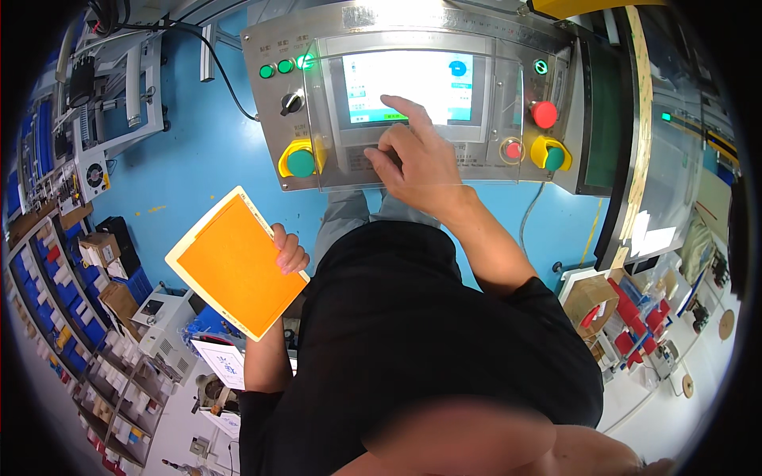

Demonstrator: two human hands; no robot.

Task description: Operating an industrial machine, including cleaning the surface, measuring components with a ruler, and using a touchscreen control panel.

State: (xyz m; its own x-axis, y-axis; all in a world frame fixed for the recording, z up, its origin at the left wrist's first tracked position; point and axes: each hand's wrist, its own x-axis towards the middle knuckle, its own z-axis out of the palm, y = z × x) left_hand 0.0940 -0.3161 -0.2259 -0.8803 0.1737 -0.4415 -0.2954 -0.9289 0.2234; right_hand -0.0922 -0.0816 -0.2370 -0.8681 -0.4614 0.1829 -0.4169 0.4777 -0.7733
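My left hand grips the right edge of a flat orange sheet with a cream border, its fingers folded over the front. The sheet is held up at a tilt, left of my body, and my thumb is hidden behind it. Ahead of me, my right hand holds nothing. Its index finger stretches over the lower part of a lit touchscreen, while the thumb sticks out and the other fingers curl. Whether the fingertip touches the glass I cannot tell. The screen sits in a metal control panel.
Around the screen are a black rotary knob, a red mushroom button and green buttons in yellow guards. Shelves with blue bins line the left. A dark-framed glass panel stands right, near a cardboard box.
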